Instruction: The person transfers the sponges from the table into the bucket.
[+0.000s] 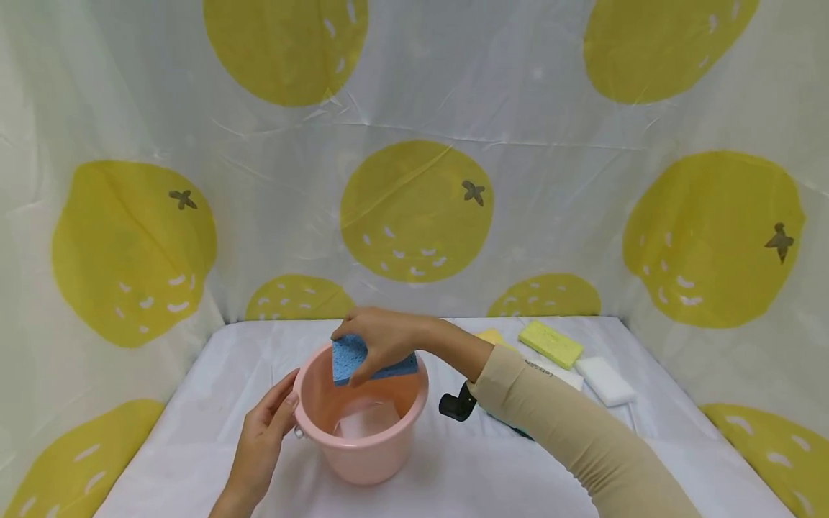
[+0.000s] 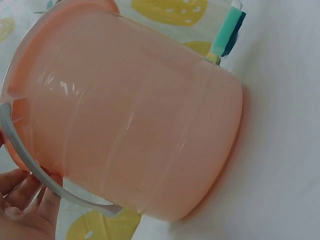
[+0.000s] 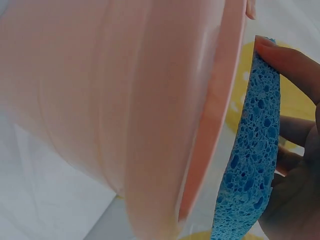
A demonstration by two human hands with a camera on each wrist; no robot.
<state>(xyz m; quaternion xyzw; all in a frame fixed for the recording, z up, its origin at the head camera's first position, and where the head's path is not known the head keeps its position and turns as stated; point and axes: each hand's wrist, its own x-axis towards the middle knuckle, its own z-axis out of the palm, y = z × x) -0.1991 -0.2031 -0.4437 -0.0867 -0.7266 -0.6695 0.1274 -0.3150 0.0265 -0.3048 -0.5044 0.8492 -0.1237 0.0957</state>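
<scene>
Right hand [image 1: 383,337] pinches a blue, porous, rectangular sponge [image 1: 347,357] above the mouth of a round pink plastic bucket [image 1: 370,460], left hand [image 1: 262,426] gripping its left rim, likely to steady it.

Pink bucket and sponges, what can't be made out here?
Head view: pale patch inside the bucket, partly hidden by the near rim.
Head view: yellow item, partly covered by the right arm.
Left wrist view: most of the bucket's inside, hidden by its wall.
Right wrist view: blue sponge, lower end cut off by bottom edge.
</scene>
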